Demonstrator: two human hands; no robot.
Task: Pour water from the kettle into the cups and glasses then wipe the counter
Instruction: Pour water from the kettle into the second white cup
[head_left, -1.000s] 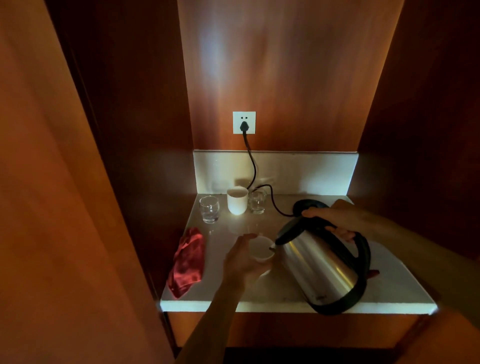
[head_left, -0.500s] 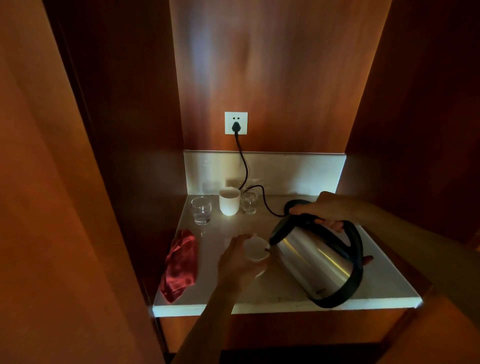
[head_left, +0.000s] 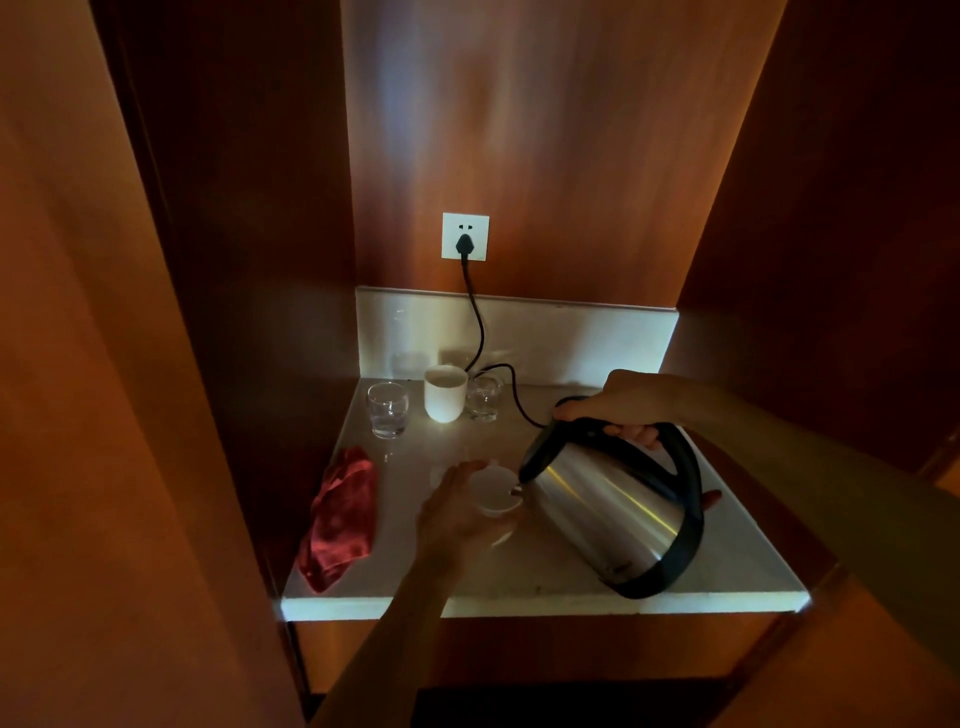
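My right hand (head_left: 621, 402) grips the black handle of a steel kettle (head_left: 608, 512), which is tilted left with its spout over a small white cup (head_left: 496, 491). My left hand (head_left: 454, 514) wraps around that cup near the middle of the white counter (head_left: 737, 566). At the back stand a taller white cup (head_left: 444, 392), a clear glass (head_left: 388, 410) to its left and a second clear glass (head_left: 484, 397) to its right. A crumpled red cloth (head_left: 343, 517) lies at the counter's left edge.
A black cord (head_left: 480, 322) runs from a wall socket (head_left: 465, 236) down behind the cups and toward the kettle's side. Dark wooden walls close in the counter on the left, back and right. The counter's front edge is lit.
The kettle, cup and both hands keep the same pose. The view has shifted slightly, so everything sits a little further left in the picture.
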